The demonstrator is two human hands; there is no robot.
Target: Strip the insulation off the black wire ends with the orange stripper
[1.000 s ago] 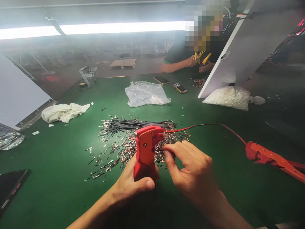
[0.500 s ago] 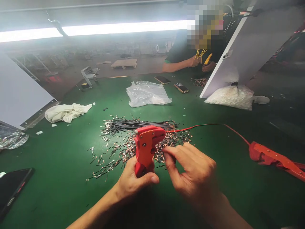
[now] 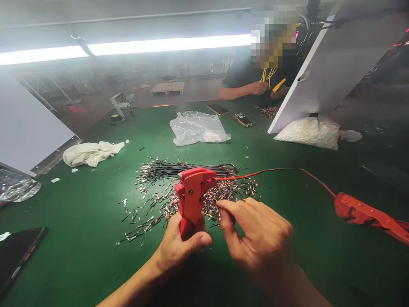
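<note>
My left hand [image 3: 179,243] is wrapped round the handles of a red wire stripper [image 3: 193,192], held upright over the table. To its right, the thumb and forefinger of my right hand [image 3: 255,234] are pinched together; whatever may be between them is too small to make out. A gap separates those fingertips from the stripper. Behind both hands lies a heap of short black wire offcuts [image 3: 220,198] with coppery ends. Beyond the heap, a bundle of long black wires [image 3: 169,170] with silvery ends lies crosswise.
A second red stripper [image 3: 367,209] lies right, a thin red strip [image 3: 271,170] running to it. On the green table [image 3: 96,204] are a cloth [image 3: 92,153], a plastic bag [image 3: 198,128], phones [image 3: 243,120] and a filled bag [image 3: 309,133]. Opposite, a person's hands [image 3: 260,88] hold yellow wires.
My left hand has shifted the stripper slightly left and tilted it a little. The gap between the stripper and my right fingertips is wider. The camera view has moved slightly.
</note>
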